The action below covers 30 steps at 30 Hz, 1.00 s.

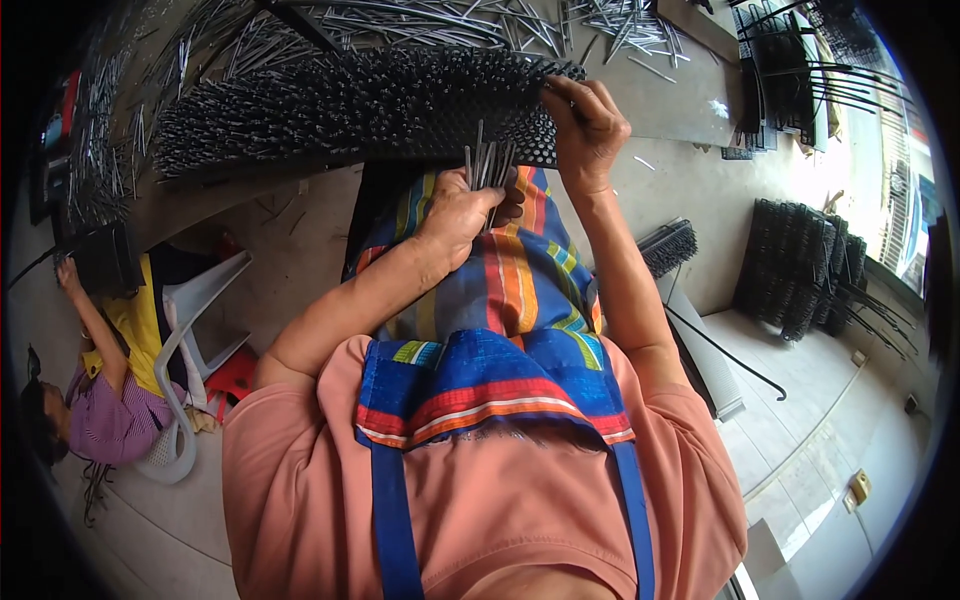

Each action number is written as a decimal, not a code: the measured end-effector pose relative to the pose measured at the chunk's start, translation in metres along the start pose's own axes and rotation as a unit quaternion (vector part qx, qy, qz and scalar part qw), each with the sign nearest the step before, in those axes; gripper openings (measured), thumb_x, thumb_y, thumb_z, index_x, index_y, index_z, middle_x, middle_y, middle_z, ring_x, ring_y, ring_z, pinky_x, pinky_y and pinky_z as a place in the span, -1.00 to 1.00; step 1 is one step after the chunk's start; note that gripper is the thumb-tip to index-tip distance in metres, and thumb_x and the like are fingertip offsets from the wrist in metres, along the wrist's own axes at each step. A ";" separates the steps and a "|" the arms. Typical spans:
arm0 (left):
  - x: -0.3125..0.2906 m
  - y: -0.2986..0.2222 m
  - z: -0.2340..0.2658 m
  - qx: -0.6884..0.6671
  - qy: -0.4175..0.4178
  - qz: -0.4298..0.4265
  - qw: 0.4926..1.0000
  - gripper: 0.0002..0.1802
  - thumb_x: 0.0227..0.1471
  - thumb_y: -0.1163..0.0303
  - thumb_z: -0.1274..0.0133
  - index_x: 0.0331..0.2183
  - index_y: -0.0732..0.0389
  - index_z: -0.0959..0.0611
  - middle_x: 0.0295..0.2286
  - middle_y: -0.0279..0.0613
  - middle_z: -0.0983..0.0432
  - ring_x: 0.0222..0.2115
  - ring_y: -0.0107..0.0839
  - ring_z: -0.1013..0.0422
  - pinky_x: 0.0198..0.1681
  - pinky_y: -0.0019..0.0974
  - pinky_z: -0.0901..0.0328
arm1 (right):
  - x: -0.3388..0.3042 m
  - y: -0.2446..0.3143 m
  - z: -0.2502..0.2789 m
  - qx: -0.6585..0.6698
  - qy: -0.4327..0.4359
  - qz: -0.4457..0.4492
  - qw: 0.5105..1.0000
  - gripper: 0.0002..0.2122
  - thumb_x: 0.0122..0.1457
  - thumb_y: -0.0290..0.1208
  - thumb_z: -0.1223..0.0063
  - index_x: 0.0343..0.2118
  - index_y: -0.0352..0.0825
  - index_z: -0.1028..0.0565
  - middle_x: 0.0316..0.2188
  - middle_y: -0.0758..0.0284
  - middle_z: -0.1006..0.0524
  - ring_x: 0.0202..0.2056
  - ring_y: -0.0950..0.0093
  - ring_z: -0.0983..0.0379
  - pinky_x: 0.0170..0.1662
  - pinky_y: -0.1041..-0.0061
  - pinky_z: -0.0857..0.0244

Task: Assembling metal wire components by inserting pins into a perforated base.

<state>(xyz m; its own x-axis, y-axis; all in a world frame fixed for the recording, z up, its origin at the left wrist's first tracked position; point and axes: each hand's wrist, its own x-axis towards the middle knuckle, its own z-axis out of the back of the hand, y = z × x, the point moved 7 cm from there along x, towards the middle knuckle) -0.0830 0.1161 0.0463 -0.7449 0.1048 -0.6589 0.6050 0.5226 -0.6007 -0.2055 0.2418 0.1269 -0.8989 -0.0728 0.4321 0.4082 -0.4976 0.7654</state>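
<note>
A long black perforated board (538, 143) lies across in front of me at the table's near edge. Thin dark strips (330, 105) stand densely in its holes over the left and middle, while bare holes show toward the right end. Below the board, my left hand (452, 218) is closed round a bundle of thin grey strips (488, 165), their ends pointing up. My right hand (590, 125) is at the board's far right corner, thumb and fingers pinched together over the holes. Whatever sits between those fingertips is too small to make out.
Loose grey strips (480, 25) lie scattered on the table beyond the board. A co-worker (115, 415) sits at the left on a white plastic chair (180, 440). Stacked black bristly pieces (795, 270) stand on the floor at right, with a hooked black rod (735, 357) nearer me.
</note>
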 end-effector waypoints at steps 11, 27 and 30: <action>0.004 -0.013 -0.006 -0.100 -0.011 -0.021 0.995 -0.84 -0.05 0.70 -0.03 -0.35 0.33 -0.62 -0.47 -0.09 -0.61 -0.52 -0.34 -0.55 -0.52 -0.36 -0.40 | -0.004 0.015 -0.007 -0.186 0.104 0.094 0.972 -0.87 0.00 -0.44 -0.24 -0.37 -0.31 -0.63 -0.57 0.31 -0.50 -0.57 0.40 -0.46 -0.47 0.47 -0.30; -0.002 0.003 -0.008 -0.042 -0.003 0.017 0.999 -0.84 0.07 0.56 0.07 -0.32 0.27 -0.62 -0.42 -0.14 -0.62 -0.47 -0.39 -0.56 -0.50 -0.39 -0.40 | -0.013 -0.037 0.036 0.279 -0.103 -0.261 0.918 -0.96 0.02 -0.61 -0.20 -0.44 -0.43 -0.58 -0.56 0.42 -0.50 -0.63 0.74 -0.23 -0.57 0.73 -0.05; -0.003 -0.002 -0.014 -0.039 -0.005 0.018 0.999 -0.82 0.05 0.60 0.09 -0.35 0.27 -0.62 -0.44 -0.12 -0.62 -0.49 -0.39 -0.55 -0.49 -0.38 -0.42 | 0.002 -0.029 0.033 0.226 -0.093 -0.118 0.963 -0.94 -0.02 -0.65 -0.22 -0.44 -0.45 -0.59 -0.53 0.43 -0.51 -0.59 0.74 -0.28 -0.53 0.73 -0.11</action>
<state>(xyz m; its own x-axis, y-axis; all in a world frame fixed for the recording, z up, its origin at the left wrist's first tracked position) -0.0856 0.1264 0.0559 -0.7192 0.1163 -0.6850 0.6080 0.5824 -0.5396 -0.2134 0.2844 0.1214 -0.9478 0.1733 0.2675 0.2625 -0.0517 0.9635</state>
